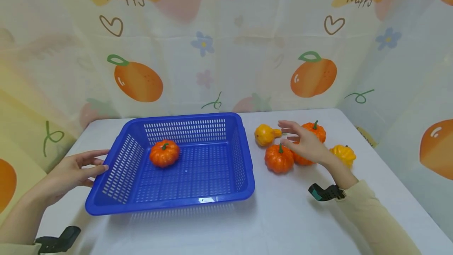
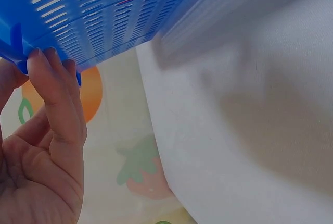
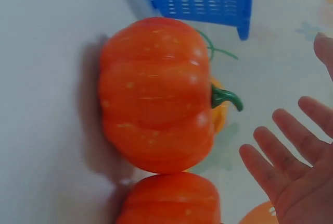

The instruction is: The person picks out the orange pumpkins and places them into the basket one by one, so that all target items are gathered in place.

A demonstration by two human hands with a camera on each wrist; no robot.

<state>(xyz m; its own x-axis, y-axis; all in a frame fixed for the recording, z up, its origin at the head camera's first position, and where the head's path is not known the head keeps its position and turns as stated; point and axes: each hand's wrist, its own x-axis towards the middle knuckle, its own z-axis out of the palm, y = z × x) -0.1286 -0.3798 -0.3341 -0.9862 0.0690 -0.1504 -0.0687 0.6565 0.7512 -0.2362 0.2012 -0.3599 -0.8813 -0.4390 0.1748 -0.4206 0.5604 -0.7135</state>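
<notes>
A blue plastic basket [image 1: 184, 184] with slotted walls stands at the left of the white table, one small orange pumpkin [image 1: 164, 153] inside it. My left hand [image 1: 76, 172] pinches its left rim, thumb on top and fingers against the outer wall [image 2: 99, 15]. Over the group of gourds on the right, my right hand [image 1: 306, 141] is spread, holding nothing. Just below it sits an orange pumpkin [image 1: 279, 159] with a green stem, close to another partly hidden orange pumpkin [image 1: 302, 158]. The right wrist view shows the extended fingers [image 3: 286, 156] beside a large-looking pumpkin [image 3: 156, 96].
A yellow gourd [image 1: 265, 135] with a narrow neck lies between the basket and the right hand. Behind that hand is another orange pumpkin [image 1: 315, 130]; a yellow scalloped squash [image 1: 343, 155] sits by the forearm. A printed curtain [image 1: 226, 70] hangs along the table's back edge.
</notes>
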